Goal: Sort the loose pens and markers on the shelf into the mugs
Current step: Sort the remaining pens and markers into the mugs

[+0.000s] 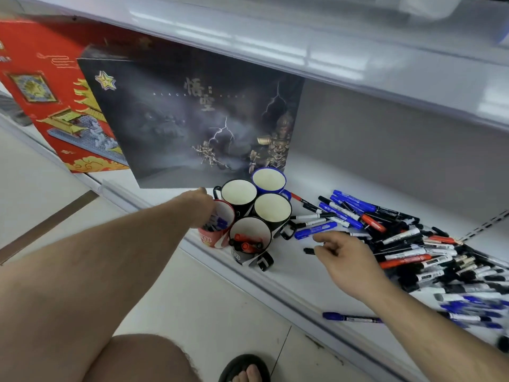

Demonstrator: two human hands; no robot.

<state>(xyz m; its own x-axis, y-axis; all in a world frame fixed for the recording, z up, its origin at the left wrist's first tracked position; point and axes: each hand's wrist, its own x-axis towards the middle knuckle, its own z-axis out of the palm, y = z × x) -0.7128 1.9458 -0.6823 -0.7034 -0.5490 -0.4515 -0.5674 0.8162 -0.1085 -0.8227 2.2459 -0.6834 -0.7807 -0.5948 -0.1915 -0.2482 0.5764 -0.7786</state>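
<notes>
Five mugs stand clustered on the white shelf (275, 274). The red mug (213, 238) holds blue markers, and my left hand (199, 206) reaches over its rim with the fingers hidden inside. A black-and-white mug (249, 256) holds red markers. Two black mugs (239, 194) (272, 208) and a blue mug (268, 180) show nothing inside. My right hand (344, 255) hovers by the pile of pens and markers (413, 244), pinching a black marker (309, 251) whose end sticks out left. A blue marker (316, 228) lies just beyond its index finger.
A dark picture box (192, 119) and a red box (46, 86) stand behind and left of the mugs. Another shelf (303, 51) hangs low overhead. One blue marker (352, 317) lies near the shelf's front edge. My knee and sandalled foot (245, 368) are on the tiled floor.
</notes>
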